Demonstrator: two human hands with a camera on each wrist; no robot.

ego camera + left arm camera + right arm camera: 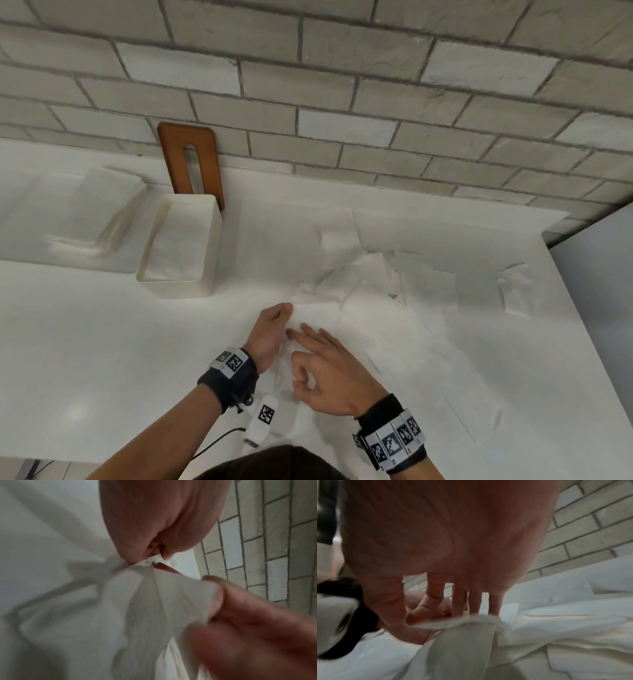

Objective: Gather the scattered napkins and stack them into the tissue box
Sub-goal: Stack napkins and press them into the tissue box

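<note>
A white napkin (317, 318) lies crumpled on the white table in front of me. My left hand (287, 311) pinches its upper edge, and in the left wrist view the fingertips close on the napkin (145, 601) at its top fold. My right hand (303, 378) pinches the same napkin (462, 642) between thumb and index finger, with the other fingers (476, 601) held straight. The open cream tissue box (209, 240) stands to the upper left with napkins inside. More loose napkins (394, 274) lie scattered to the right.
A brown wooden lid (190, 161) with a slot leans on the brick wall behind the box. A fanned pile of napkins (102, 212) lies left of the box. The table's right edge (575, 308) runs close to the scattered napkins.
</note>
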